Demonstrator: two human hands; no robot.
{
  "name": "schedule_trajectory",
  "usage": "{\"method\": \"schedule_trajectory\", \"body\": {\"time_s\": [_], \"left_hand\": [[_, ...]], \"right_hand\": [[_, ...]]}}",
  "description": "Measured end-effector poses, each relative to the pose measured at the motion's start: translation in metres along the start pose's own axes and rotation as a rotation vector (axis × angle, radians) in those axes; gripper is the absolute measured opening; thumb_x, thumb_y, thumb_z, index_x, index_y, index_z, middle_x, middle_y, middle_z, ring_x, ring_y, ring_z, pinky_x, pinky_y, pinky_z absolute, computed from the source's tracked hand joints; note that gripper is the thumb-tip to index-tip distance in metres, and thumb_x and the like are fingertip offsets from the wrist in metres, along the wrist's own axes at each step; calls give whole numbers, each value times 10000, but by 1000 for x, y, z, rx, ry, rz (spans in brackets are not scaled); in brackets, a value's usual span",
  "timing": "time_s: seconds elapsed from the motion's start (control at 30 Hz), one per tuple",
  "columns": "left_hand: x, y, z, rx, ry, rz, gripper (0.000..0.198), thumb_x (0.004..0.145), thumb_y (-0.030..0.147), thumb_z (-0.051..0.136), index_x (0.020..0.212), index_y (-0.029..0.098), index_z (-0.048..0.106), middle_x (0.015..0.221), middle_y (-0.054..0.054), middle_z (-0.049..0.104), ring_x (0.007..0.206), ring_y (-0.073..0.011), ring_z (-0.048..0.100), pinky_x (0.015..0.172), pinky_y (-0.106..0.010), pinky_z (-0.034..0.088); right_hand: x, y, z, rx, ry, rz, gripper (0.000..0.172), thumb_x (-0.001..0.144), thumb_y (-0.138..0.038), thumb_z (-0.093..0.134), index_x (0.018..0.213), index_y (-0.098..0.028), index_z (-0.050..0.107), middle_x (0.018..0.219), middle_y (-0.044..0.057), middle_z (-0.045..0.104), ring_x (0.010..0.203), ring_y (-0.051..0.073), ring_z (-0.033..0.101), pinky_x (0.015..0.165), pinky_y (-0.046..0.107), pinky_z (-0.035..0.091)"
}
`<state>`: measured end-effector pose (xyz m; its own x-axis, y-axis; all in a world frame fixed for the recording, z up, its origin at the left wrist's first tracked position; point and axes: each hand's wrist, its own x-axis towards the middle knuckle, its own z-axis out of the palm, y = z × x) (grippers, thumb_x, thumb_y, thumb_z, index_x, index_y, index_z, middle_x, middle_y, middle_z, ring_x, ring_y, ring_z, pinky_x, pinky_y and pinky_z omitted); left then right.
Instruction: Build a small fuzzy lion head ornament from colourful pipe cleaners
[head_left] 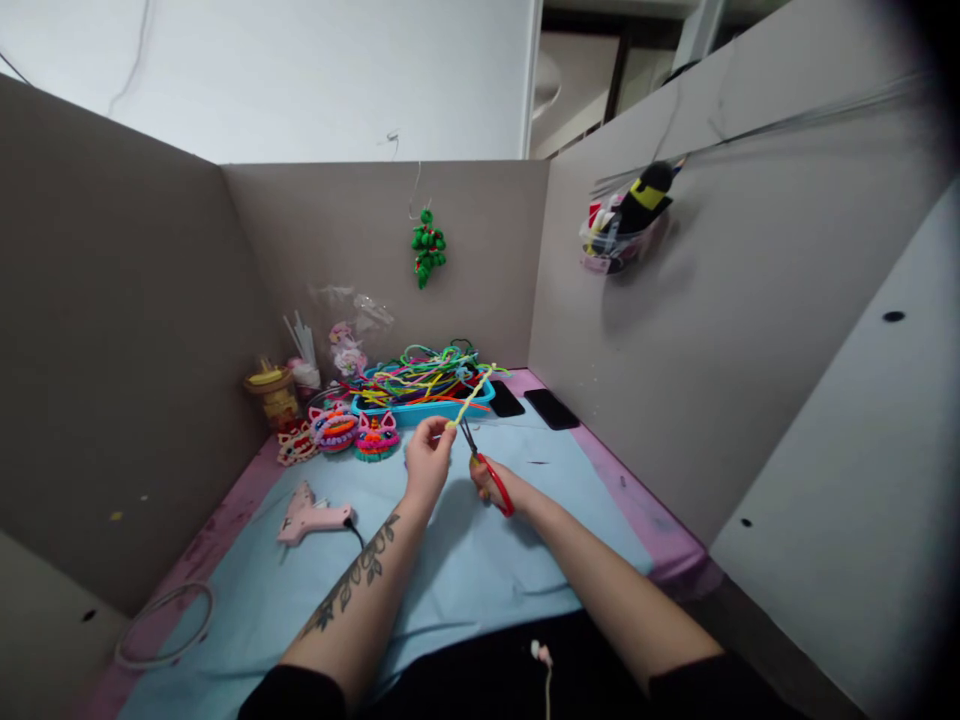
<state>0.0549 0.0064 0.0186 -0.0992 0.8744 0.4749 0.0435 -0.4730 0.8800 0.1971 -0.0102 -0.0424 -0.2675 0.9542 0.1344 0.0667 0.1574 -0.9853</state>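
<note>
Between the fingertips of my left hand is pinched a pale yellow pipe cleaner, which slants up to the right and looks twisted along its length. My right hand is closed round the red handles of a pair of scissors. The dark blades point up and left, close beside the pipe cleaner's lower part near my left fingertips. Whether the blades touch it, I cannot tell. Both hands are held above the light blue cloth.
Behind my hands stands a blue tray of colourful pipe cleaners. Several fuzzy animal faces sit left of it, with a pink glue gun nearer me. Two phones, one a black phone, lie right. A grey cable is coiled front left.
</note>
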Motion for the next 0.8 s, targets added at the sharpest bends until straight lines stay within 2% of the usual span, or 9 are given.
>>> {"method": "schedule_trajectory", "body": {"time_s": [0.17,0.4,0.63,0.8], "left_hand": [[-6,-14,0,97,-57,46,182,772,321,589,868,167,595,837,-39,615,778,-140,578,687,-245,467],[-6,-24,-2,125,-99,103,173,782,316,582,863,164,595,816,-42,622,761,-144,581,697,-253,462],[-4,-27,-4,120,-106,88,184,774,326,588,861,165,602,817,-44,627,754,-146,580,689,-252,455],[-6,-23,-4,109,-109,32,181,761,321,592,845,160,601,787,-40,624,723,-143,571,654,-246,450]], "right_hand": [[6,9,4,-129,17,-10,666,663,-825,344,719,-175,475,564,-34,463,450,84,469,444,211,366],[1,-12,13,-97,37,73,753,608,-886,249,662,-167,467,510,-23,446,405,96,476,402,222,368],[-1,-22,12,-121,6,171,738,587,-893,275,630,-174,440,471,-35,428,368,94,461,370,216,358],[-7,-33,9,-157,-20,197,660,679,-830,301,623,-183,420,433,-52,410,342,84,439,362,206,351]]}}
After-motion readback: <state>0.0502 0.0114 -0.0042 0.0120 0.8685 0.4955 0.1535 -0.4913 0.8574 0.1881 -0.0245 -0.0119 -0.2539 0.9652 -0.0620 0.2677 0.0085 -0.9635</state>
